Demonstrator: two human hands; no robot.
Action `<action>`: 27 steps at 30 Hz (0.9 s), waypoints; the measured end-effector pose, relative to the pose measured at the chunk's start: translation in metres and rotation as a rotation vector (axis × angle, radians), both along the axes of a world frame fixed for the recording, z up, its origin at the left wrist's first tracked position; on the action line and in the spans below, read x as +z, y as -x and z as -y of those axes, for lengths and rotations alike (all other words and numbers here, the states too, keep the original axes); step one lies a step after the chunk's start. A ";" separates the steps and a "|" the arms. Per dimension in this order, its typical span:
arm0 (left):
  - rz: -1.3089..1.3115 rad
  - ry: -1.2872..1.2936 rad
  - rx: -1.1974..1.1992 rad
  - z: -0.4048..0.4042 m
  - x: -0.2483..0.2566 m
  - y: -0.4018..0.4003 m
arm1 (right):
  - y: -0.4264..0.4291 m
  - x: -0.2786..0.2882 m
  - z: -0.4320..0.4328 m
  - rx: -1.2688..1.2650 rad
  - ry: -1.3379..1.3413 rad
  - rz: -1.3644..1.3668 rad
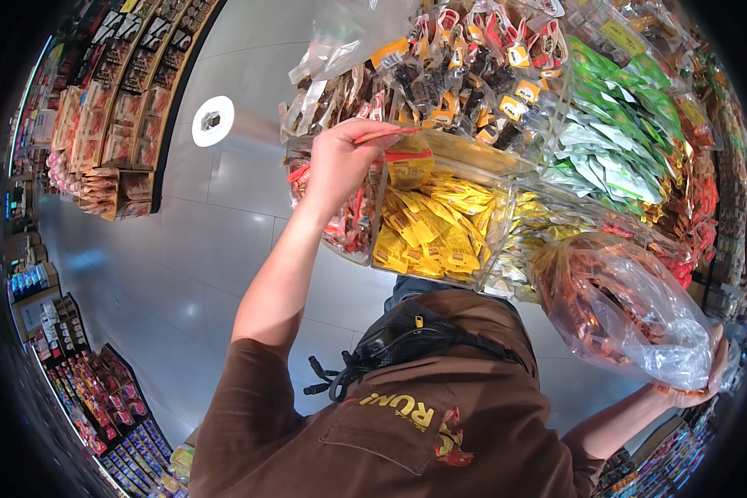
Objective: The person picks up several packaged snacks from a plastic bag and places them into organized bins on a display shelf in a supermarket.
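My left hand (348,155) is raised over the near edge of a display of clear bins, with its fingers closed on a thin red item (385,134), perhaps a flat packet seen edge-on. Just right of it, a yellow pack with a red top edge (409,163) stands at the back of a clear bin (503,233) of small yellow packets (436,233). Out at the right, my right hand (700,386) grips the end of a large clear plastic bag (666,330). Many orange-red wrapped pieces (582,299) fill the bag's other end.
Bins beyond hold dark vacuum-packed snacks (473,81) and green packets (622,137). Red packets (355,218) lie in a bin under my left forearm. A clear plastic bag (355,37) lies at the top. Shelving (124,118) stands at the left across a tiled floor (180,249).
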State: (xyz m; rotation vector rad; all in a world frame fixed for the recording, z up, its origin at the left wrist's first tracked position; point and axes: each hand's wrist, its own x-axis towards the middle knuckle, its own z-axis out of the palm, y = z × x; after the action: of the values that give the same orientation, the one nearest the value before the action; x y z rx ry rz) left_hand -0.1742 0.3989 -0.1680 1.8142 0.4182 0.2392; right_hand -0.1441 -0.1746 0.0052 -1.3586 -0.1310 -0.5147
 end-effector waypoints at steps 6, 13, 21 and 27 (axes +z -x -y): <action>-0.025 -0.057 -0.084 0.000 -0.012 -0.003 | -0.012 -0.034 -0.018 0.711 -0.533 -0.160; -0.131 -0.117 -0.120 0.006 -0.012 -0.001 | -0.029 -0.050 -0.048 0.603 -0.619 -0.121; -0.237 -0.517 -0.322 0.013 -0.025 -0.012 | -0.046 -0.055 -0.081 0.509 -0.520 -0.183; -0.193 -0.789 -0.392 0.013 -0.057 -0.026 | -0.043 -0.056 -0.090 0.188 -0.504 -0.290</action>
State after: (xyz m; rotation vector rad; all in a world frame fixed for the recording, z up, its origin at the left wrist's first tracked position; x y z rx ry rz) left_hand -0.1484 0.3856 -0.2247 2.6601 0.0829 -0.0650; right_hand -0.1009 -0.0849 -0.0504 -0.9018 0.1043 -0.1690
